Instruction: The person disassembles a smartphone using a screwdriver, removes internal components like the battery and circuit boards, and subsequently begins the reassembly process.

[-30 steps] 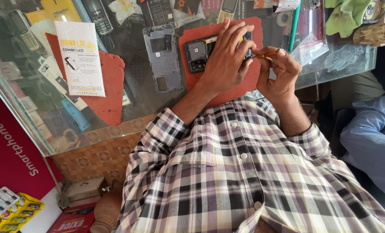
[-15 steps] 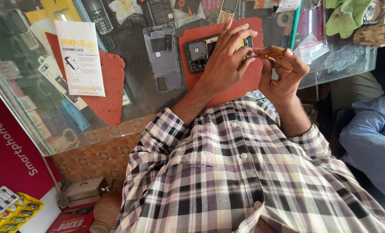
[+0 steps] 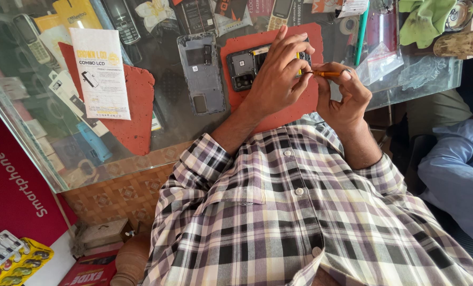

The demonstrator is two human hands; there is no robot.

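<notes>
Pinched between thumb and fingertips, the orange-handled screwdriver point(image 3: 327, 74) sits in the right hand point(image 3: 347, 98), its tip pointing left toward the opened smartphone point(image 3: 245, 66). The left hand point(image 3: 276, 77) lies over the phone with fingers spread and pressed down on it, steadying it; it grips nothing.

Doing this well seems to call for keeping the tip square in the screw head, pressing lightly, and letting the left hand stop the phone from sliding on the red work mat point(image 3: 236, 48). Any loosened screw should go somewhere on the mat where it will not roll off.

The phone lies with its back removed on the mat, on the glass counter point(image 3: 167, 124): a dark camera block at its left end, a strip of yellow beside it, the rest hidden under the fingers. A grey back cover point(image 3: 201, 74) rests just left of the mat, and a white printed packet point(image 3: 101, 74) further left.
</notes>
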